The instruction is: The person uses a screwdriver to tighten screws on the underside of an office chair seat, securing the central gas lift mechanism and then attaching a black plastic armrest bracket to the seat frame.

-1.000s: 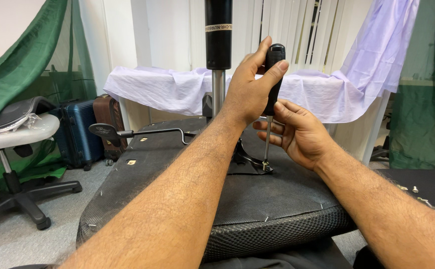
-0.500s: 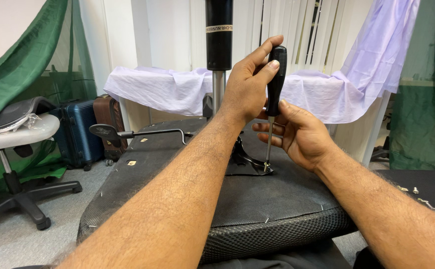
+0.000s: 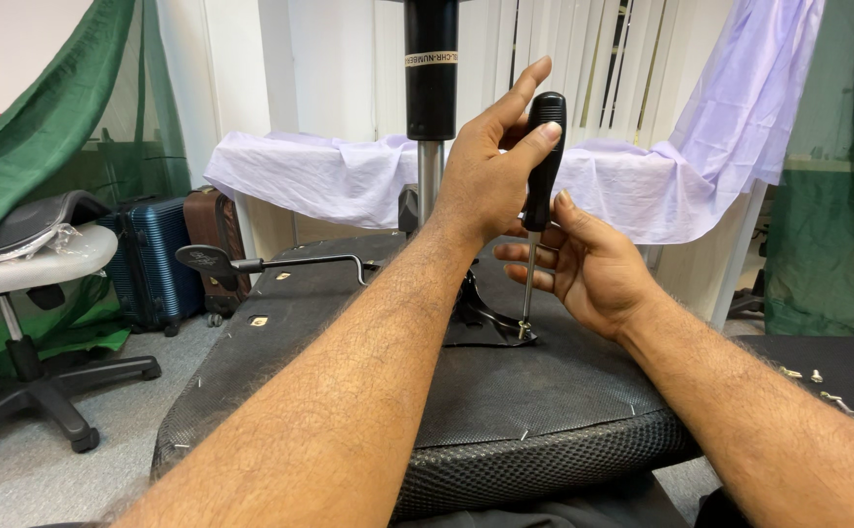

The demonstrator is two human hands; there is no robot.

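Observation:
An upturned black office chair seat [image 3: 544, 391] lies in front of me, its gas cylinder [image 3: 432, 88] standing up from a metal base plate [image 3: 485, 318]. My left hand [image 3: 490, 166] grips the black handle of a screwdriver [image 3: 541, 171] with its fingers partly spread. The shaft points straight down onto a screw [image 3: 524, 330] at the plate's right corner. My right hand [image 3: 583, 264] steadies the shaft from the right, fingers curled around it.
The chair's adjustment lever [image 3: 270, 262] sticks out to the left. Several loose screws [image 3: 832, 391] lie on a black surface at the right. A stool [image 3: 36, 293], suitcases [image 3: 168, 259], a table under lilac cloth [image 3: 349, 176] and green drapes [image 3: 828, 166] surround the spot.
My left hand has loosened and shifted its hold on the screwdriver handle, fingers spreading upward. The screwdriver stays upright on the screw and my right hand keeps its place.

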